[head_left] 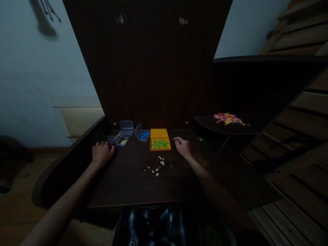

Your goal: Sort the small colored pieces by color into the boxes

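Left hand (pixel 102 153): left of centre, at a clear box (pixel 110 138), seemingly mid-reach (grip hidden, cannot tell).
Right hand (pixel 182 146): loosely curled beside the yellow box (pixel 169 149); contents unclear.
Pale pieces (pixel 162 163): lower centre, loose; lifting one calls for a fingertip pinch.

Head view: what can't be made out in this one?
All in the head view:
Left hand: what its fingertips touch is hidden by the hand itself and the dimness.
Right hand: whether its fingers pinch anything; too small and dark.
White pieces: their exact shapes; too small.
Dark red pieces: their number, lost against the dark tabletop.
Left arm: upper part, cut off by the bottom edge.
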`<state>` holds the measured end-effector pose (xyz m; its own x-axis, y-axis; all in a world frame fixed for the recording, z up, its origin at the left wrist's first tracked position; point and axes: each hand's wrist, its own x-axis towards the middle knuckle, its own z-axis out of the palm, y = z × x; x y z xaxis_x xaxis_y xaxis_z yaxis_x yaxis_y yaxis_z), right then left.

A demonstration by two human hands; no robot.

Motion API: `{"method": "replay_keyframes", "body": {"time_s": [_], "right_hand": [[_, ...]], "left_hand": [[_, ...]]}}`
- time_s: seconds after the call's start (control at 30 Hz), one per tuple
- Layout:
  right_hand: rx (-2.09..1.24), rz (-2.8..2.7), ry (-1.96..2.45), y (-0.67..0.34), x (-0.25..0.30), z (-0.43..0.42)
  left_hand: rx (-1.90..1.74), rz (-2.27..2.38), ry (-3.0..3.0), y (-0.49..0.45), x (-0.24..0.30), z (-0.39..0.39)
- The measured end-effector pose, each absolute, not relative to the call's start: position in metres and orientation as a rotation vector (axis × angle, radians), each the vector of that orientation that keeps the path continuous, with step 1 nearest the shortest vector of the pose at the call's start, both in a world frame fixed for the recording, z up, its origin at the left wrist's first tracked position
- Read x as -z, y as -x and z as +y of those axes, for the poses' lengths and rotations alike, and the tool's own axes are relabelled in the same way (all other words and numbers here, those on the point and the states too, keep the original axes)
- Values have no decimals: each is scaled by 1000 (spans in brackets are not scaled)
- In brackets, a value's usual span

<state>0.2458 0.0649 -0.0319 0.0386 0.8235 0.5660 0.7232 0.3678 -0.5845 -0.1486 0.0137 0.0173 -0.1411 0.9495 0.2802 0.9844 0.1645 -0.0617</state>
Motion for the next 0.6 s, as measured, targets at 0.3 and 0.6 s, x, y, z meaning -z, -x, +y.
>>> {"method": "replay_keyframes", "body": {"time_s": [0.3,0.6], "right_hand": [[-127,-1721,1380,-245,30,61],[-172,-1581,1286,-241,16,54]], "left_hand": [[268,-2205,1914,152,-18,5],[421,-1997,1744,122,-35,-42]]}}
